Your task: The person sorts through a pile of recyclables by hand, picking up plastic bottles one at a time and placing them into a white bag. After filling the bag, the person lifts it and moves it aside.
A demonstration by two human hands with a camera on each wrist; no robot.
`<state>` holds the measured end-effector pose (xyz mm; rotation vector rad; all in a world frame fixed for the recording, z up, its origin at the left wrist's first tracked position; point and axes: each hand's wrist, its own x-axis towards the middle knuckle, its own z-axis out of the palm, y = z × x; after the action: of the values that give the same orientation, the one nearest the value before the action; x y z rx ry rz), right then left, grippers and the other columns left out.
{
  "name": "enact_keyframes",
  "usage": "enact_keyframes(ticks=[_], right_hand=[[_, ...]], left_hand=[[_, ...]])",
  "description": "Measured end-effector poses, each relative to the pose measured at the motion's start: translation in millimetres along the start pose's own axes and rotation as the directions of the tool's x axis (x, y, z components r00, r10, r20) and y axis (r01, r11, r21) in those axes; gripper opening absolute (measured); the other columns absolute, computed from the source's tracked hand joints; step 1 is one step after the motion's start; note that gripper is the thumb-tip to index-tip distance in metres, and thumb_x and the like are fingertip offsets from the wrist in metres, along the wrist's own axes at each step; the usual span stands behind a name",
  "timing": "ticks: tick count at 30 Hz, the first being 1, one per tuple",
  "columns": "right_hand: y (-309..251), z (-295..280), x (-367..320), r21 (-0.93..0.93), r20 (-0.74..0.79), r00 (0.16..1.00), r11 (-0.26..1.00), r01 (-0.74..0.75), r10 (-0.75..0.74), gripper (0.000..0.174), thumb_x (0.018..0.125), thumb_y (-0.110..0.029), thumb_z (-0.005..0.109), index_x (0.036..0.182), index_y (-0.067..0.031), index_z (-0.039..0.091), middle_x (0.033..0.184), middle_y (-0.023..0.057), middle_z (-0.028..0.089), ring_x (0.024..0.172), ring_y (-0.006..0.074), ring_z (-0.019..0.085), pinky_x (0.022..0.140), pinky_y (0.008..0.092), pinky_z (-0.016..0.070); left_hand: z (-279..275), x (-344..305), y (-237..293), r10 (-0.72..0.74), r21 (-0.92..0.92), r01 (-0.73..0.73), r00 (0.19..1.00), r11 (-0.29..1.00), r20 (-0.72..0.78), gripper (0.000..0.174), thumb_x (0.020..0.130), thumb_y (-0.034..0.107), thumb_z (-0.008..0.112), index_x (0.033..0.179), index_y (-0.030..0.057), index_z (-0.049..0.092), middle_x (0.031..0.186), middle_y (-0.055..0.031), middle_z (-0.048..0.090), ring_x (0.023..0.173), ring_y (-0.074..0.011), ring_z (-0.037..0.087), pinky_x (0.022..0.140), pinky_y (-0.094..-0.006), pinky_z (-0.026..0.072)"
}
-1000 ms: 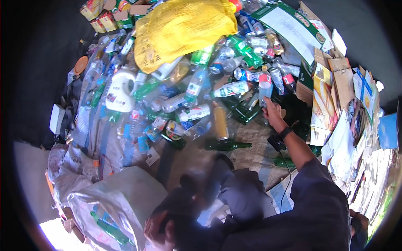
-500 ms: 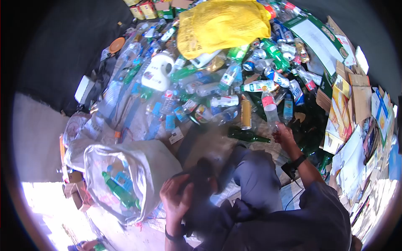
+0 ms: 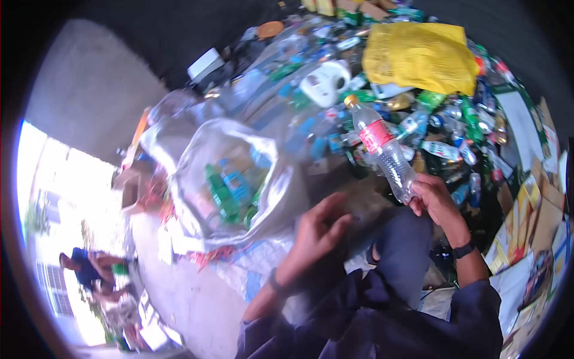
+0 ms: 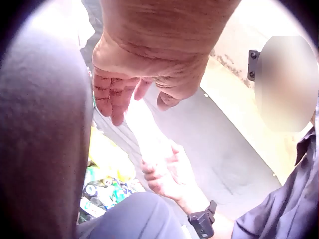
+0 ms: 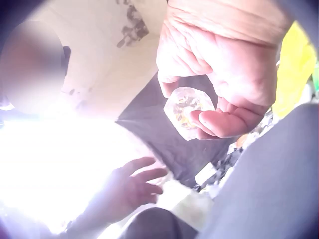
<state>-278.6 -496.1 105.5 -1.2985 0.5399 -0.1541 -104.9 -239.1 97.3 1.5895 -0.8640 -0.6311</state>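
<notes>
Loose bottles and cans [image 3: 441, 149] are littering the area beyond the right hand [image 3: 435, 198]; white sack [image 3: 292, 179] is gaping left of the left hand [image 3: 318, 232]. Right hand is pinching the clear bottle [image 3: 379, 147] at its base, cap [image 3: 351, 100] pointing forward-left. Left hand is hovering apart, holding nothing. Thin wall would be denting easily, I'd guess: grip light. Base-only hold is probably letting the neck swing; left hand could be steadying it.

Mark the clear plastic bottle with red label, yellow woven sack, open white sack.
Clear plastic bottle with red label [image 3: 377, 137]: head view, on the label.
Yellow woven sack [image 3: 420, 57]: head view, middle of its surface.
Open white sack [image 3: 291, 185]: head view, its outer wall.
</notes>
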Motion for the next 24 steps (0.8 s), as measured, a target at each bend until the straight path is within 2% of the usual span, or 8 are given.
enact_keyframes(ticks=[4,7,14,16,18,19,23,24], right_hand=[[-13,72,2,-0.075,0.145,0.989,0.997,0.014,-0.003,0.036,0.093,-0.040,0.066,0.092,-0.0049,0.061,0.077,0.0032,0.064,0.059,0.0076,0.057,0.052,0.0223,0.0454],[-17,122,4,-0.089,0.280,0.960,0.996,-0.006,0.031,0.041,0.090,-0.045,0.070,0.094,-0.0055,0.060,0.076,0.0018,0.062,0.060,0.0071,0.055,0.052,0.0224,0.0445],[-17,209,40,-0.103,0.435,0.897,0.994,-0.033,0.075,0.046,0.092,-0.049,0.071,0.095,-0.0043,0.062,0.076,0.0007,0.062,0.060,0.0061,0.054,0.052,0.0235,0.0422],[-2,226,56,-0.019,0.516,0.849,0.989,0.148,-0.117,0.039,0.099,-0.038,0.066,0.111,-0.0010,0.064,0.077,-0.0002,0.060,0.063,0.0071,0.055,0.058,0.0232,0.0470],[10,228,64,-0.037,0.540,0.839,0.994,0.103,-0.067,0.035,0.100,-0.028,0.067,0.118,0.0008,0.063,0.079,0.0008,0.062,0.067,0.0071,0.058,0.060,0.0235,0.0491],[15,227,66,-0.111,0.534,0.843,0.984,0.137,-0.057,0.033,0.100,-0.027,0.067,0.117,0.0009,0.063,0.082,0.0021,0.065,0.068,0.0071,0.060,0.059,0.0232,0.0496],[28,218,72,-0.048,0.468,0.883,0.997,0.065,-0.035,0.027,0.099,-0.021,0.067,0.113,0.0018,0.066,0.089,0.0059,0.071,0.071,0.0077,0.064,0.058,0.0227,0.0508],[27,216,73,-0.047,0.467,0.884,0.997,0.064,-0.035,0.027,0.099,-0.021,0.067,0.113,0.0018,0.066,0.089,0.0059,0.071,0.071,0.0077,0.064,0.058,0.0227,0.0508]], left_hand=[[0,-12,24,0.134,-0.029,-0.136,0.988,0.990,-0.082,0.084,0.093,0.015,0.072,0.159,0.0034,0.021,0.155,-0.0220,0.041,0.115,-0.0239,0.063,0.096,-0.0375,0.0513],[-5,-21,28,0.159,-0.447,-0.248,0.961,0.859,-0.227,0.098,0.096,0.014,0.070,0.162,0.0098,-0.002,0.159,-0.0250,0.031,0.118,-0.0277,0.062,0.098,-0.0421,0.0509],[-71,-36,26,0.092,-0.383,-0.320,0.857,0.867,-0.507,0.091,0.096,0.007,0.066,0.162,0.0154,0.005,0.156,-0.0210,0.037,0.126,-0.0306,0.056,0.101,-0.0404,0.0493],[-100,-31,24,0.042,-0.266,-0.216,0.843,0.939,-0.536,0.088,0.093,0.003,0.065,0.162,0.0149,0.011,0.151,-0.0194,0.042,0.115,-0.0264,0.061,0.090,-0.0364,0.0536],[-128,-17,11,0.019,-0.165,-0.139,0.818,0.976,-0.575,0.075,0.094,0.009,0.063,0.159,0.0123,0.025,0.146,-0.0196,0.047,0.094,-0.0155,0.065,0.064,-0.0270,0.0539],[-141,-12,4,-0.085,-0.124,0.013,0.802,0.992,-0.592,0.072,0.096,0.024,0.065,0.158,0.0097,0.030,0.148,-0.0188,0.048,0.095,-0.0175,0.065,0.066,-0.0258,0.0546],[-192,15,-57,-0.237,-0.142,0.190,0.813,0.971,-0.531,0.068,0.096,0.028,0.066,0.153,0.0038,0.039,0.133,-0.0176,0.061,0.095,-0.0180,0.066,0.062,-0.0256,0.0542],[-204,21,-84,-0.144,0.111,0.234,0.840,0.966,-0.522,0.067,0.095,0.028,0.067,0.151,0.0019,0.041,0.127,-0.0176,0.064,0.098,-0.0195,0.066,0.067,-0.0296,0.0557]])
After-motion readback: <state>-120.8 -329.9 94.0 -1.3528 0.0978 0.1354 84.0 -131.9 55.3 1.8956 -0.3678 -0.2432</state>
